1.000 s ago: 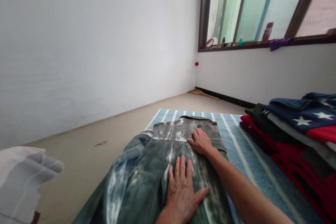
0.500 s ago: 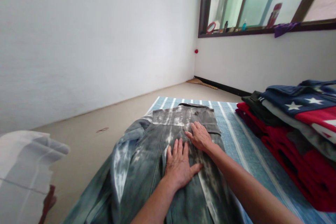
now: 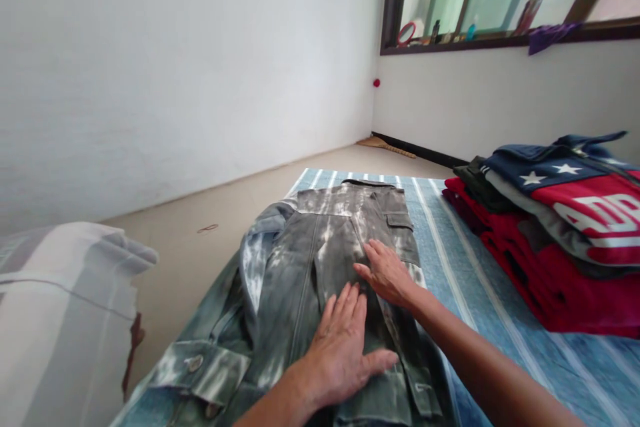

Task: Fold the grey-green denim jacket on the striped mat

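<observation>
A grey-green denim jacket [image 3: 290,280] with whitish faded patches lies spread on a blue striped cloth [image 3: 440,233]. Its collar end points away from me, and the right sleeve is folded lengthwise over the body. My left hand [image 3: 340,340] rests flat on the middle of the jacket, fingers together and thumb out to the side. Just beyond it and to the right, my right hand [image 3: 385,273] lies on the folded sleeve with its fingers stretched out. At the lower left, the other sleeve's buttoned cuff [image 3: 200,370] sticks out from the jacket.
A stack of folded clothes [image 3: 550,233], red, grey and navy with white stars, sits on the right. White-and-grey fabric [image 3: 75,300] covers something at the left. A window sill [image 3: 465,45] with small items runs along the back wall; a broom [image 3: 385,145] lies in the corner.
Both hands have slid down the jacket toward me, still flat. The view has tilted down, bringing the left cuff and more of the clothes stack into sight.
</observation>
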The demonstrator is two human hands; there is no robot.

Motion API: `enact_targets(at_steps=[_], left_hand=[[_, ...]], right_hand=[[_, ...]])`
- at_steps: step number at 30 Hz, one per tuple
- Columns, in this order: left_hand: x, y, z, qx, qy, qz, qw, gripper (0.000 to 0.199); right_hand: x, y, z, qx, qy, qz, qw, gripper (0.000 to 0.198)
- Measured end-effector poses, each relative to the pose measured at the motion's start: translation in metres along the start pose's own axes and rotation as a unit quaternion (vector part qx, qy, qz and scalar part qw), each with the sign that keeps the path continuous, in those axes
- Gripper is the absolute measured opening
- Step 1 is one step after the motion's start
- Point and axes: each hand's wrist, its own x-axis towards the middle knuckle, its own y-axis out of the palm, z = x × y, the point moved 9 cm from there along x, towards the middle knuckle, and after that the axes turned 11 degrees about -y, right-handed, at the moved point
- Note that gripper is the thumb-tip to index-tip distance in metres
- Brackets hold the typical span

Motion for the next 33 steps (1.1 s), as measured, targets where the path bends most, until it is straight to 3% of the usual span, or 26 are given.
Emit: enact_targets(at_steps=[4,9,16,22,33], left_hand=[[-0.007,0.015,0.002,-0.006,-0.007,0.011,1.0,0.092],[-0.005,0.026,0.009,-0.014,0.005,-0.007,1.0,0.093],[-0.002,0.04,0.018,-0.067,0.06,-0.049,0.995,0.092],[-0.003,0.035,0.014,-0.056,0.063,-0.084,0.993,0.085],[-0.003,0.035,0.014,-0.035,0.064,-0.088,0.993,0.085]], right_hand=[[-0.018,0.02,0.0,0.005,0.021,0.023,1.0,0.063],[-0.019,0.021,0.001,0.001,0.032,0.028,0.999,0.063],[-0.039,0.024,0.036,0.004,-0.013,0.003,1.0,0.059],[-0.048,0.029,0.04,0.005,-0.009,0.001,1.0,0.056],[-0.047,0.027,0.039,0.008,-0.015,-0.007,1.0,0.054]])
